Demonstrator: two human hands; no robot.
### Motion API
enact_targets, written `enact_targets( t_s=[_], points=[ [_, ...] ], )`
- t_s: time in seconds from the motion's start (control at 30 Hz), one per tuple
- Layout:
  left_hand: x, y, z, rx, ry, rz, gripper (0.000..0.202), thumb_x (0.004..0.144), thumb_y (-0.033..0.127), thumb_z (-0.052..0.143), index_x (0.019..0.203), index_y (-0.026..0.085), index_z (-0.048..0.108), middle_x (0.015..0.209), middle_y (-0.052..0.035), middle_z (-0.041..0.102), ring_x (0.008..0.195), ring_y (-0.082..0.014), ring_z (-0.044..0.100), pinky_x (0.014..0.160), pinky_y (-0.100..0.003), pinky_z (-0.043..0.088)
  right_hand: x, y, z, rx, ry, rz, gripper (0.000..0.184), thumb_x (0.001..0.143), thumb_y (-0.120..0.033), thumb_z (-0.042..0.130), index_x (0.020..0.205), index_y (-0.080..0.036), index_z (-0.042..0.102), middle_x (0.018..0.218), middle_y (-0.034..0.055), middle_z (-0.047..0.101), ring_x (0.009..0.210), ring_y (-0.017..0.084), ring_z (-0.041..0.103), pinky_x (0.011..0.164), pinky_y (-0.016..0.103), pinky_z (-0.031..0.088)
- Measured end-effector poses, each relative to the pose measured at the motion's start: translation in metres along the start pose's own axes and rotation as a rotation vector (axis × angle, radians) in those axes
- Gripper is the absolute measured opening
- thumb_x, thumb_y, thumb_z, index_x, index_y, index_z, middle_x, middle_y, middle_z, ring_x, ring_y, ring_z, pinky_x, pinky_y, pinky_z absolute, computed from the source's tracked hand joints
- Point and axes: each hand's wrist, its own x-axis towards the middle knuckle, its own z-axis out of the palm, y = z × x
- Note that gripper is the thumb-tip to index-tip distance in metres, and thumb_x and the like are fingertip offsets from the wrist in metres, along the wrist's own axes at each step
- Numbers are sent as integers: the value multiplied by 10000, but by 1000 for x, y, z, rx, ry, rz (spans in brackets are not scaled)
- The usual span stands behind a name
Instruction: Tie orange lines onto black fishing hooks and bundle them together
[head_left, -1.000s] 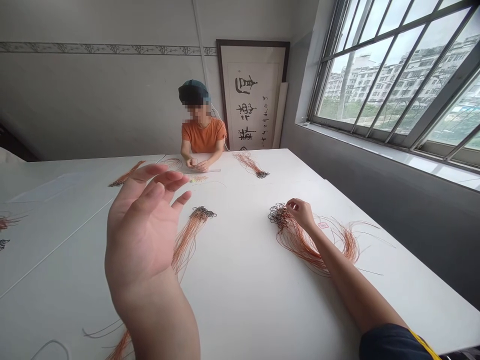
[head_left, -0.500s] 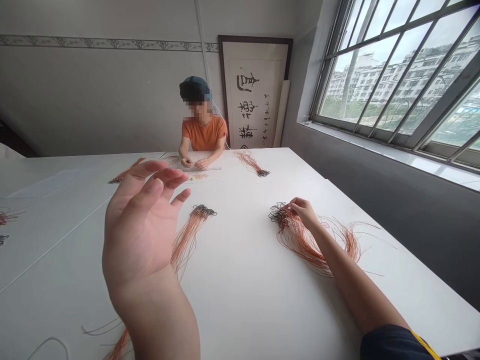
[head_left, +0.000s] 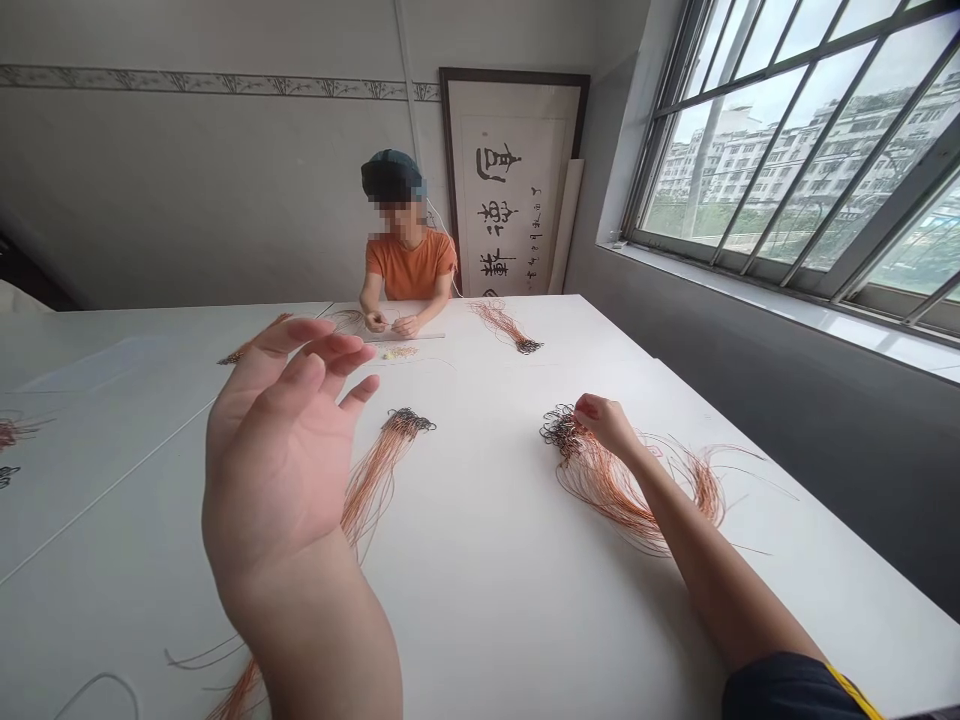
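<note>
My left hand [head_left: 281, 450] is raised close to the camera, palm showing, with its fingers loosely bent and apart and nothing held in it. Further off to the right, my right hand [head_left: 604, 420] has its fingers pinched together at a bundle of thin orange-brown cords [head_left: 615, 500]. The black loops [head_left: 561, 430] at the end of that bundle lie just left of the fingertips; what the fingers hold is hidden. Partly behind my left hand lies a second bundle of cords [head_left: 379, 460], its black loops [head_left: 409, 418] pointing away from me.
Across the white table [head_left: 480, 600] sits a person in an orange shirt [head_left: 411, 265], both hands over small pieces [head_left: 401, 352]. More cord bundles lie at the far right [head_left: 510, 330], far left and near left [head_left: 244, 692]. A barred window [head_left: 787, 150] is on the right.
The right hand's fingers have curled in further at the loops. My left hand stays almost where it was, and the view has shifted very slightly.
</note>
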Motion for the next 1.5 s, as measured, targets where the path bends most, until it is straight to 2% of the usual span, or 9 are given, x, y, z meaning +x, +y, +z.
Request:
enact_targets(
  t_s=[0.13, 0.3, 0.47, 0.67, 0.83, 1.0, 1.27, 1.5],
  points=[
    [-2, 2, 2, 23, 47, 5, 259, 704, 306, 897, 936, 257, 791, 934, -21, 691, 966, -191, 670, 826, -330, 524, -5, -9, 5, -66, -34, -37, 230, 1036, -376, 682, 1048, -148, 704, 990, 37, 719, 820, 153, 687, 754, 319, 610],
    [-2, 1, 4, 18, 56, 27, 232, 721, 270, 871, 938, 250, 791, 956, -34, 674, 977, -200, 661, 828, -341, 515, -7, -13, 19, -4, -60, -9, 217, 1038, -361, 681, 1086, -151, 706, 1031, 48, 725, 858, 162, 700, 785, 336, 621],
    [-1, 1, 3, 27, 53, 27, 237, 714, 274, 871, 936, 254, 793, 947, -35, 684, 982, -208, 661, 823, -344, 506, -1, -5, 24, 216, -53, 93, 219, 1047, -350, 672, 1126, -147, 700, 1027, 49, 732, 833, 155, 710, 766, 328, 630],
    [-2, 2, 4, 39, 72, 25, 253, 696, 291, 878, 930, 258, 789, 955, -26, 668, 975, -201, 663, 815, -334, 513, 4, 13, 15, 532, 17, 243, 287, 1053, -378, 658, 1225, -150, 686, 1161, 87, 728, 975, 199, 732, 847, 383, 646],
    [-2, 3, 5, 29, 68, 28, 256, 686, 275, 878, 922, 247, 782, 947, -27, 658, 963, -193, 658, 823, -325, 517, 7, 25, 15, 648, 74, 331, 247, 1061, -365, 646, 1215, -181, 700, 1218, 94, 721, 1006, 196, 721, 877, 381, 641],
    [-1, 4, 3, 37, 69, 27, 250, 702, 276, 866, 935, 251, 781, 942, -23, 658, 967, -192, 660, 819, -321, 514, 9, 30, 19, 662, 100, 358, 225, 1065, -370, 639, 1172, -185, 711, 1170, 84, 733, 954, 178, 722, 837, 350, 643],
    [-3, 2, 4, 35, 79, 32, 222, 729, 257, 840, 943, 244, 781, 944, -28, 673, 982, -190, 667, 823, -310, 512, 8, 33, 20, 621, 23, 368, 279, 1054, -376, 655, 1243, -175, 690, 1228, 98, 716, 1018, 207, 720, 871, 395, 645],
    [-3, 4, 6, 47, 80, 30, 204, 729, 248, 833, 925, 245, 780, 939, -25, 681, 975, -187, 660, 820, -311, 513, 3, 25, 19, 569, 8, 348, 259, 1063, -376, 639, 1235, -191, 697, 1242, 99, 714, 1019, 202, 715, 885, 388, 639]
  ],
)
